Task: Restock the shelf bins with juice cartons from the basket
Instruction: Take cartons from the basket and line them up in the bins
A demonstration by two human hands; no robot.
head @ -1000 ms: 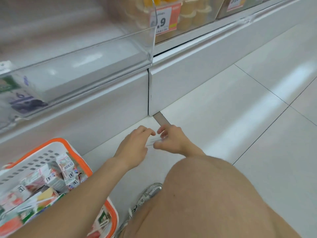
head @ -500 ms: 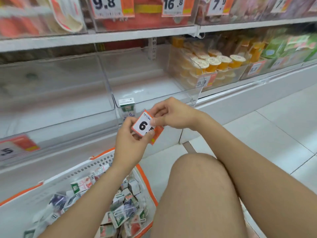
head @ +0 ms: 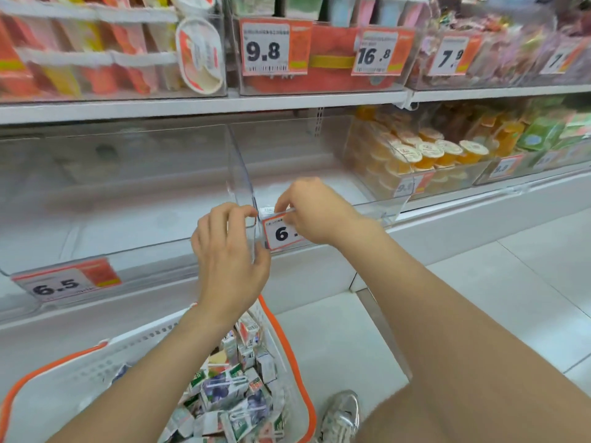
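Hanging on the front of the left bin (head: 128, 225), a clear one on the lowest shelf, is a "6.5" tag (head: 65, 281). Below it on the floor stands the white, orange-rimmed basket (head: 80, 375), where the juice cartons (head: 224, 391) lie heaped (small boxes, tipped every which way). The left hand (head: 228, 251) curls fingers and thumb round that bin's front right corner. Just beside it, the right hand (head: 315, 212) pinches the top edge of a price tag (head: 278, 233) reading "6", held against the front rim of the middle bin (head: 377, 209). Further right, orange jelly cups (head: 428, 151) fill another bin.
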